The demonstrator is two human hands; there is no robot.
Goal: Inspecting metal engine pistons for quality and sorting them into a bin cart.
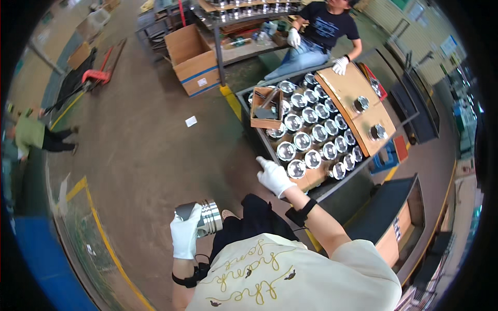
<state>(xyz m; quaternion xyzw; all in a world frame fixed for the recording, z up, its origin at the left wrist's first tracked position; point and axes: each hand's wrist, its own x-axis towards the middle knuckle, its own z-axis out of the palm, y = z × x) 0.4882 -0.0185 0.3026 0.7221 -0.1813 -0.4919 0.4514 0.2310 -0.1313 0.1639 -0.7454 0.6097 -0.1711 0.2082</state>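
In a white glove, my left hand (pixel 185 234) is closed round a shiny metal piston (pixel 210 216), held low beside my legs. The piston lies sideways, ring grooves showing, with a dark patch near my fingers. My right hand (pixel 275 178), also gloved, has its fingers stretched out and holds nothing visible. It is over the near left edge of a metal-framed cart (pixel 327 193). Rows of upright pistons (pixel 302 140) fill the cart, the closest just beyond my right hand. A small open cardboard box (pixel 266 123) with dark pieces inside rests on the cart's left side.
A cardboard sheet (pixel 346 96) carrying two pistons covers the cart's right side. Across it sits a co-worker (pixel 324 36) in white gloves, one hand on the sheet. A tall open carton (pixel 193 67) stands by a shelf (pixel 249 54). At far left are a red pallet jack (pixel 98 76) and another person (pixel 31 136).
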